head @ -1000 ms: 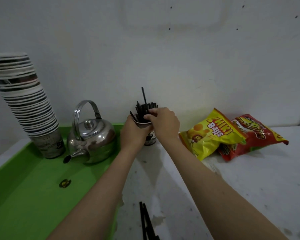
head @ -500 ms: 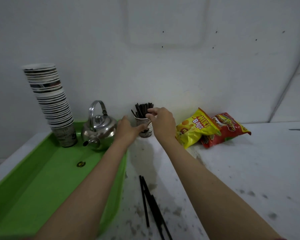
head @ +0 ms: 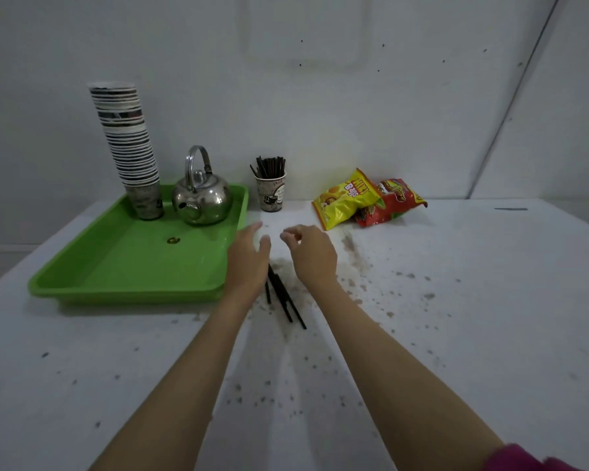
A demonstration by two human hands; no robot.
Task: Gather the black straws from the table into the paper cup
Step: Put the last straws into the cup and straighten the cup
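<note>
A printed paper cup (head: 271,193) stands by the wall, holding a bunch of black straws (head: 269,166) upright. A few more black straws (head: 284,298) lie loose on the white table, partly hidden under my hands. My left hand (head: 248,259) hovers over their left side with fingers straight and relaxed, holding nothing. My right hand (head: 312,254) hovers just right of them, fingers loosely curled, empty. Both hands are well short of the cup.
A green tray (head: 99,277) on the left carries a steel kettle (head: 203,198) and a tall stack of paper cups (head: 128,144). Yellow (head: 346,198) and red (head: 393,202) snack bags lie right of the cup. The table (head: 456,317) is speckled with stains.
Both hands left the cup and drew back toward me, now over the loose straws. The straws in the cup stand level; the view pulled back.
</note>
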